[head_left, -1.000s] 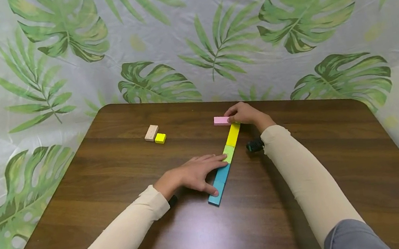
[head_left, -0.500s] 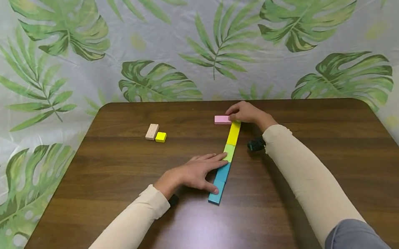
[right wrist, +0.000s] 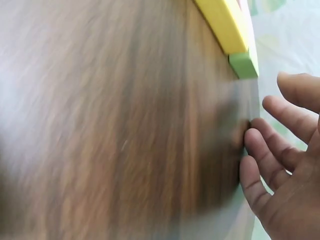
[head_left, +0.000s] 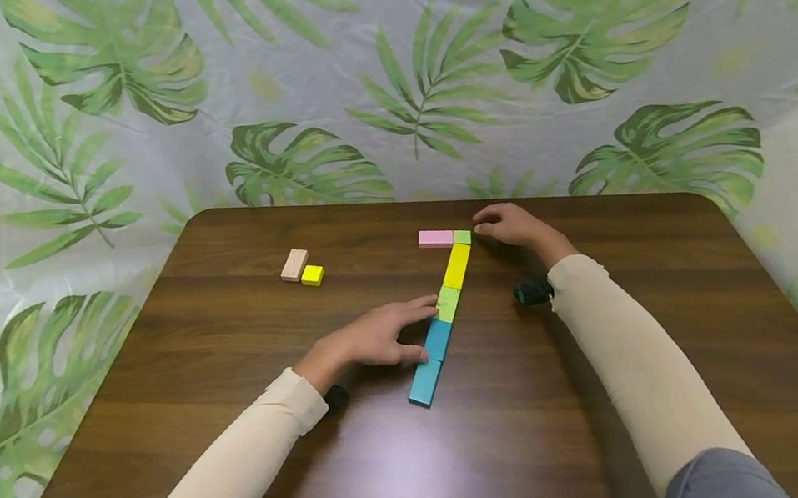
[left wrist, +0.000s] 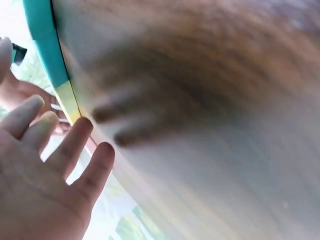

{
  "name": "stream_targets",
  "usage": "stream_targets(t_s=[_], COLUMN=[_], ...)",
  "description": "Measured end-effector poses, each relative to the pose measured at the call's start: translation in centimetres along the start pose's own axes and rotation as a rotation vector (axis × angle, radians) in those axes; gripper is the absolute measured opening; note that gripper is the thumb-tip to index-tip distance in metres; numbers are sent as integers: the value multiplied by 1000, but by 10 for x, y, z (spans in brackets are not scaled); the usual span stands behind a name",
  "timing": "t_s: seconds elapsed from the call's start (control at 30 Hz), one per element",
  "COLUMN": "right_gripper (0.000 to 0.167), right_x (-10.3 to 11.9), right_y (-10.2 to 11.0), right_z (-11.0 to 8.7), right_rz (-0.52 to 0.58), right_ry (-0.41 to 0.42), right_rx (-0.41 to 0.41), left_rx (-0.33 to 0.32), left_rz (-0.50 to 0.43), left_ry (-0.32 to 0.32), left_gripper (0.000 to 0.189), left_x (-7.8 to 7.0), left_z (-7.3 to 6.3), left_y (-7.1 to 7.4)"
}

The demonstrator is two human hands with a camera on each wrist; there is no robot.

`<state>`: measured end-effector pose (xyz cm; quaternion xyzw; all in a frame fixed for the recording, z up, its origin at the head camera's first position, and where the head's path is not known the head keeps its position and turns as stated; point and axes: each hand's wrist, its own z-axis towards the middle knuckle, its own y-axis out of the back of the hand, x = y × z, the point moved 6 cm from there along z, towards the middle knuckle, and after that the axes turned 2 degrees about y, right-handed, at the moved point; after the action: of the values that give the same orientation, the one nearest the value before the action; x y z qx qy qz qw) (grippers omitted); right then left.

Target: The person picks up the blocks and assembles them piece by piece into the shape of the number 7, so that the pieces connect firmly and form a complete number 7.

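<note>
Coloured blocks lie end to end in a slanting row on the table: two blue blocks (head_left: 425, 383), a light green block (head_left: 448, 303) and a yellow block (head_left: 458, 266). At the far end a small green block (head_left: 461, 237) meets a pink block (head_left: 435, 238) that points left, forming a corner. My left hand (head_left: 385, 335) hovers at the row's left side, its fingertips overlapping the light green and blue blocks in the head view. Just right of the small green block is my right hand (head_left: 515, 227), fingers loosely bent, nothing between them; the right wrist view shows a gap to that block.
A natural wood block (head_left: 294, 265) and a small yellow block (head_left: 312, 275) lie together at the back left of the brown table (head_left: 225, 305). A leaf-patterned curtain (head_left: 300, 68) hangs right behind the table's far edge.
My right hand has let go of the small green block and drawn off to the right, uncovering it. My left thumb and fingers have lifted and shifted slightly back from the row.
</note>
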<state>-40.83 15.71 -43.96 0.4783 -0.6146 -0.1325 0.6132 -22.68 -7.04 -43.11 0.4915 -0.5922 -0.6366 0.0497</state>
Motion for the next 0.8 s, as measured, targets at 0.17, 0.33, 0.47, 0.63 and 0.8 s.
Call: stream_targets(t_s=[0.17, 0.33, 0.47, 0.63, 0.8], right_gripper=[46, 45, 45, 45, 46], right_x=[-4, -1, 1, 1, 4], right_y=[3, 4, 5, 4, 2], right_z=[-8, -14, -17, -17, -17], right_rz=[-14, -22, -30, -36, -53], right_ry=[10, 18, 20, 23, 30], right_rx=[-3, -2, -5, -10, -12], left_rx=[-108, -145, -137, -125, -115], left_rz=[44, 57, 66, 62, 54], left_ry=[44, 56, 48, 38, 33], left_gripper=[59, 57, 58, 59, 59], left_x=[6, 7, 6, 5, 3], left_z=[-5, -10, -10, -8, -8], left_y=[12, 18, 16, 13, 11])
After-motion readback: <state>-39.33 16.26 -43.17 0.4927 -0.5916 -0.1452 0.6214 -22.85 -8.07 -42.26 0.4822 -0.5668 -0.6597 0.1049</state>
